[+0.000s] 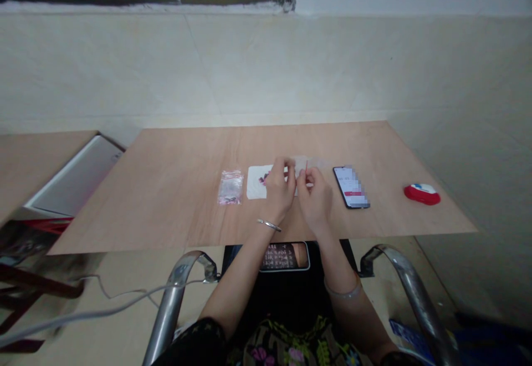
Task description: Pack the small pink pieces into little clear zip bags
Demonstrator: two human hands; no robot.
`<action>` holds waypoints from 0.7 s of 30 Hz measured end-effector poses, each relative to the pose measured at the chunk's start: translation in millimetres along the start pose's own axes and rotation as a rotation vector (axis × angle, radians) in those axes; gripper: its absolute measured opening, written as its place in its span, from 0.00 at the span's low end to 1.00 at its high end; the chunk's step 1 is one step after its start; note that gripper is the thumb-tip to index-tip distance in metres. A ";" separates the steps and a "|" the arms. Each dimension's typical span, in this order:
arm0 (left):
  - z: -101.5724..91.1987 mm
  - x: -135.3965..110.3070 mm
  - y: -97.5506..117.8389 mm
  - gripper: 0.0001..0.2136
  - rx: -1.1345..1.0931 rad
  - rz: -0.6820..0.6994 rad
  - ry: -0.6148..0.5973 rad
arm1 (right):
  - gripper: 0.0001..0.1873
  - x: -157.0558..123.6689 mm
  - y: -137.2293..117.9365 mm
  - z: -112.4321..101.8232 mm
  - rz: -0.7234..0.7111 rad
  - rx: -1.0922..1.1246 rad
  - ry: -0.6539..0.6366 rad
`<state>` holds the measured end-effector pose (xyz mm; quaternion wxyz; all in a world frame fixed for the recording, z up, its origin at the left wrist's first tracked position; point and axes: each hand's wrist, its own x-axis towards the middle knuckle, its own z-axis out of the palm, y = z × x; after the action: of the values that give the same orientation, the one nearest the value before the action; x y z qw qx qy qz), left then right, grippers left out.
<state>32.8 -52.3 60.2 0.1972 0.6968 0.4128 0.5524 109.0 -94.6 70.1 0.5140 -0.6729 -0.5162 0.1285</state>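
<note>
My left hand (279, 186) and my right hand (315, 191) meet over the middle of the wooden table (174, 188), fingers pinched together. Between the fingertips stands a very thin upright thing, perhaps a needle or thread (306, 167), too small to name. Under my left hand lies a white square pad (256, 182) with small pink and dark bits on it. A small clear plastic bag (230, 187) with pink edges lies to the left of the pad. A faint clear sheet (316, 162) lies just behind my hands.
A phone (351, 187) with a lit screen lies right of my hands; a red and white round object (421, 193) sits further right. Another phone (286, 256) rests on my lap. Chrome chair arms (177, 288) flank me. A white board (78, 177) and cables are at left.
</note>
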 end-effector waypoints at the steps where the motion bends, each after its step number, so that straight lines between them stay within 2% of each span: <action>1: -2.4 3.5 1.3 0.01 0.000 -0.011 -0.001 | 0.14 0.2 -0.5 -0.4 0.005 0.004 -0.014; 8: -17.5 13.4 12.1 0.09 0.066 0.128 -0.271 | 0.13 7.5 5.3 -8.5 -0.051 0.062 -0.042; 13: -25.8 22.4 7.1 0.10 0.031 -0.002 -0.335 | 0.13 10.5 -2.5 -12.2 -0.178 -0.032 -0.113; 16: -35.5 30.2 -0.9 0.08 0.005 -0.085 -0.321 | 0.07 15.3 -9.9 -18.7 -0.312 -0.099 -0.112; 17: -39.2 32.5 -3.1 0.08 0.012 -0.108 -0.318 | 0.10 17.5 -11.8 -21.2 -0.359 -0.120 -0.114; 18: -42.7 34.5 -4.9 0.09 0.023 -0.128 -0.323 | 0.17 19.6 -13.1 -23.5 -0.400 -0.142 -0.128; 20: -48.2 37.2 -6.0 0.11 0.038 -0.162 -0.364 | 0.30 23.3 -13.8 -26.2 -0.458 -0.192 -0.203; 21: -50.1 38.1 -5.6 0.12 0.039 -0.172 -0.394 | 0.33 24.6 -13.2 -26.4 -0.468 -0.214 -0.251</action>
<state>-14.1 -27.9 94.9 0.3069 0.7572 0.4350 0.3786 130.9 -89.9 101.3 0.3878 -0.5648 -0.7277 0.0333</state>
